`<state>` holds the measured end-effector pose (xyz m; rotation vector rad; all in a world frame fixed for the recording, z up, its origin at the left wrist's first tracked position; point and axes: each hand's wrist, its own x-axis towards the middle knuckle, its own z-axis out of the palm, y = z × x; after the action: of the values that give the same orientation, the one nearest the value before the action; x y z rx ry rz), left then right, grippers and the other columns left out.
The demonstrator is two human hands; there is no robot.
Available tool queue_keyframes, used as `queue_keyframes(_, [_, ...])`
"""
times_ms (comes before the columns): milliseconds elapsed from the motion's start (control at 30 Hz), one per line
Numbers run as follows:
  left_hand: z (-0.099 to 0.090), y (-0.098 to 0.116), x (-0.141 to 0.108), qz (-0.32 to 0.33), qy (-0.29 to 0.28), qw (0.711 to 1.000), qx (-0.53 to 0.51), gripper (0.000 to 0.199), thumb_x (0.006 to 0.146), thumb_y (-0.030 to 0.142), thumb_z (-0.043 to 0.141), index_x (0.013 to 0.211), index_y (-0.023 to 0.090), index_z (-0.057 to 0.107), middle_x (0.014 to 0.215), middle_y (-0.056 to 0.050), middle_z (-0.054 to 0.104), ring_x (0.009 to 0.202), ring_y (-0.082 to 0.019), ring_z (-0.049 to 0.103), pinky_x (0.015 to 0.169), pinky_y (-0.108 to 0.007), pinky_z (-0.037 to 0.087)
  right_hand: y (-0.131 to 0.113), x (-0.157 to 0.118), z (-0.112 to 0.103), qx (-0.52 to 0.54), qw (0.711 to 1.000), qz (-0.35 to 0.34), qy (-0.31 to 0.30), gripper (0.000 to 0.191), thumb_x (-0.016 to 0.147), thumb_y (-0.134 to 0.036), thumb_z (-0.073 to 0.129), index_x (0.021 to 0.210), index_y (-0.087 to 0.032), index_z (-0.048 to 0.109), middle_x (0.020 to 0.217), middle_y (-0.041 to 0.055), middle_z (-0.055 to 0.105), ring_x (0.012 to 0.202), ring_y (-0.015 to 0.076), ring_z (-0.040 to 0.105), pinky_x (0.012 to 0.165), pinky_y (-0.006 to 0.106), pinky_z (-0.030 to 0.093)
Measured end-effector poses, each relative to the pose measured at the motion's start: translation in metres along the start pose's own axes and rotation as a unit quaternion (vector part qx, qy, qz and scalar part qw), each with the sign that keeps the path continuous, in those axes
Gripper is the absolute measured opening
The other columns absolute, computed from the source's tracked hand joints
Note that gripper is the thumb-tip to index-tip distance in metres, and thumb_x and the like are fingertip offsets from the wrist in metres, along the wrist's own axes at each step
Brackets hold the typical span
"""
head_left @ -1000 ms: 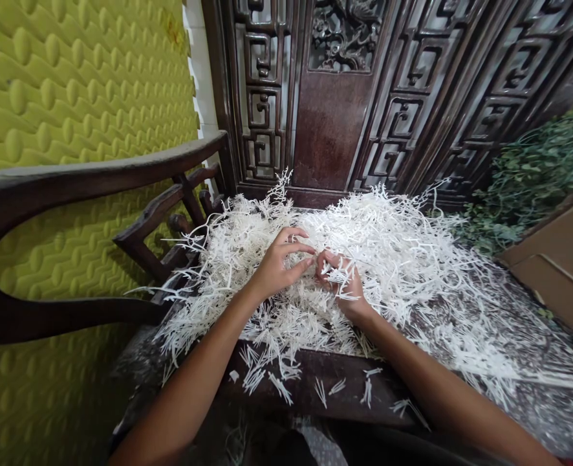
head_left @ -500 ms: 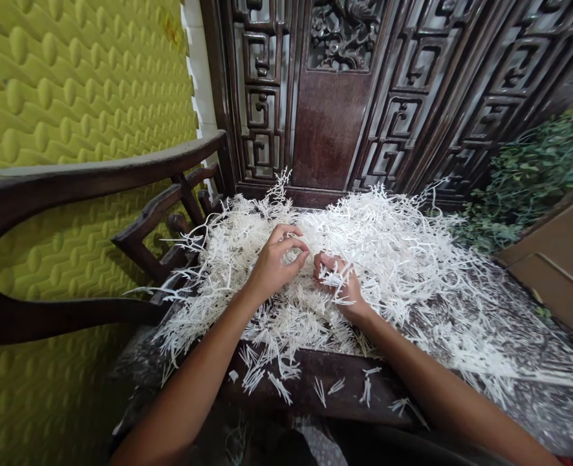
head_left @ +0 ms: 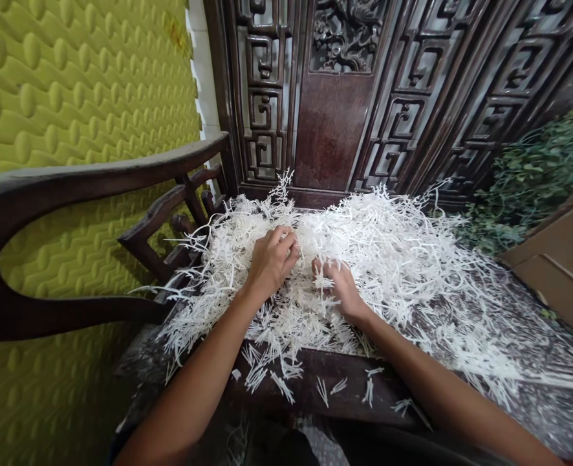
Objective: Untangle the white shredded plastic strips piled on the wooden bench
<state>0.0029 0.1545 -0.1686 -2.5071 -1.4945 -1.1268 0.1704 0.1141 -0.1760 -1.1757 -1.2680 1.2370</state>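
In the head view, the person's left hand has its fingers bent down into a big white heap of thin, twiggy sprigs. Its fingertips are tucked in, so one cannot tell if it has hold of anything. The right hand is just beside it, curled up, and looks closed on a small white bunch by its thumb. The two hands do not touch.

It is hard to say how much is done, as no neat finished pile shows. A lot looks left to handle. The heap goes under and between both hands, past them toward the carved wood panel, and far out to the right hand's side. Nearer the person than the hands, a few loose bits lie on the dark wood edge.
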Motion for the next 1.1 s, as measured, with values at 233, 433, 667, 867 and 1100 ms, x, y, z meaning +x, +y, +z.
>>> queue_keyframes(233, [0.002, -0.03, 0.005, -0.16, 0.037, 0.976, -0.14, 0.012, 0.087, 0.022, 0.054, 0.076, 0.018, 0.057, 0.1, -0.004, 0.056, 0.075, -0.014, 0.054, 0.056, -0.026, 0.049, -0.007, -0.007, 0.001, -0.089, 0.995, -0.03, -0.016, 0.036, 0.081, -0.049, 0.053, 0.059, -0.02, 0.047, 0.06, -0.0011, 0.043, 0.057, 0.0141, 0.041, 0.051, 0.027, 0.034])
queue_keyframes(433, [-0.01, -0.033, 0.005, -0.162, 0.07, 0.973, -0.15, 0.012, 0.085, 0.027, 0.059, 0.081, 0.017, 0.064, 0.096, -0.005, 0.057, 0.078, -0.014, 0.056, 0.069, -0.031, 0.052, 0.001, -0.005, 0.001, -0.093, 0.992, -0.058, -0.059, 0.044, 0.087, -0.053, 0.049, 0.057, -0.021, 0.046, 0.057, -0.0018, 0.043, 0.055, 0.0135, 0.04, 0.053, 0.027, 0.034])
queue_keyframes(667, [-0.02, 0.0, 0.005, -0.106, 0.104, 0.977, -0.155, 0.024, 0.091, 0.021, 0.052, 0.114, 0.024, 0.059, 0.113, -0.006, 0.058, 0.1, -0.019, 0.058, 0.087, -0.038, 0.052, -0.002, 0.001, 0.004, -0.033, 0.995, -0.067, -0.073, 0.041, 0.087, -0.056, 0.053, 0.074, -0.018, 0.061, 0.056, -0.002, 0.049, 0.05, 0.0117, 0.043, 0.046, 0.025, 0.03])
queue_keyframes(867, [-0.026, -0.007, 0.007, -0.121, 0.174, 0.965, -0.154, 0.027, 0.092, 0.012, 0.042, 0.112, 0.024, 0.057, 0.107, -0.005, 0.061, 0.096, -0.017, 0.058, 0.087, -0.037, 0.049, -0.008, 0.006, 0.005, 0.078, 0.995, -0.06, 0.003, 0.033, 0.082, -0.053, 0.062, 0.094, -0.022, 0.061, 0.06, -0.0044, 0.048, 0.048, 0.0096, 0.043, 0.043, 0.022, 0.033])
queue_keyframes(1100, [-0.023, -0.023, 0.002, -0.143, 0.088, 0.981, -0.1, 0.029, 0.072, -0.001, 0.049, 0.085, 0.02, 0.064, 0.099, -0.004, 0.062, 0.086, -0.019, 0.058, 0.075, -0.036, 0.049, 0.0, 0.023, -0.01, 0.011, 0.993, -0.084, 0.085, 0.038, 0.08, -0.056, 0.061, 0.097, -0.022, 0.062, 0.066, -0.0016, 0.055, 0.046, 0.0101, 0.043, 0.045, 0.026, 0.037])
